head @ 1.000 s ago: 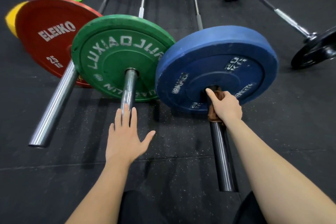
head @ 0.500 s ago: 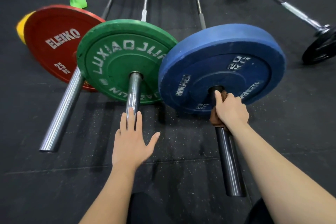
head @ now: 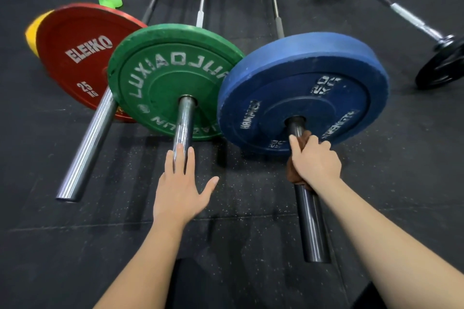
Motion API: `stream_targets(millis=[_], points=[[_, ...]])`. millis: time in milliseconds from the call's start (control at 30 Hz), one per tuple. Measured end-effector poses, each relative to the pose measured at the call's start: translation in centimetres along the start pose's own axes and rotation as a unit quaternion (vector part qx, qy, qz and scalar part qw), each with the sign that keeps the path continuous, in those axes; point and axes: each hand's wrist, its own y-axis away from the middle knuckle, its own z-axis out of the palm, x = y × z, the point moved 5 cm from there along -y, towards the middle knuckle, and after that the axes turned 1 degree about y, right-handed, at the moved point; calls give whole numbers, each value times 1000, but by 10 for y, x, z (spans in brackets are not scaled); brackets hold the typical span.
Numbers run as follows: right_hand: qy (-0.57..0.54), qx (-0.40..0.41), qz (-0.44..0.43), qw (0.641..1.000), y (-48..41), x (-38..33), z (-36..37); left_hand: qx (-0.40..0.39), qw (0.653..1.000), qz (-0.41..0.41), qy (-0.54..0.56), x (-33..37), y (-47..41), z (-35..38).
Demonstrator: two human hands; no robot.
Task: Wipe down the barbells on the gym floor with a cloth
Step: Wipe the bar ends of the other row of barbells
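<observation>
Sliding back from the blue plate (head: 313, 70), the right hand (head: 315, 163) now sits a little farther down the dark sleeve (head: 310, 223) than a moment ago, and a short bare stretch of metal shows between its knuckles and the plate's hub. Its fingers are curled tight round the sleeve with the brown cloth (head: 292, 174) wrapped under the palm; folds of cloth poke out ahead of the hand and on its inner side. The index finger lies straight along the top of the bar. Behind the wrist the rest of the sleeve runs bare to its free end above the black rubber floor (head: 251, 208). The left hand (head: 179, 190) has not shifted: it lies flat and spread, thumb held wide, its fingers (head: 179, 155) resting straight on the end of the chrome sleeve (head: 185, 118) that juts from the green plate (head: 160, 70) just ahead of it. Beyond this hand, to its outer side, leans the red plate (head: 72, 57) on a third bar.
</observation>
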Motion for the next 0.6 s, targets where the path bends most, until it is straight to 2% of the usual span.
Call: stream_targets(millis=[133, 433, 600], points=[[37, 2, -28, 999, 13, 7, 1, 0, 1000, 4, -5, 0, 0, 1], [-49, -51, -3, 997, -28, 3, -3, -9, 1000, -5, -8, 0, -1, 2], [-73, -43, 15, 996, -41, -4, 0, -11, 1000, -8, -9, -2, -2, 3]])
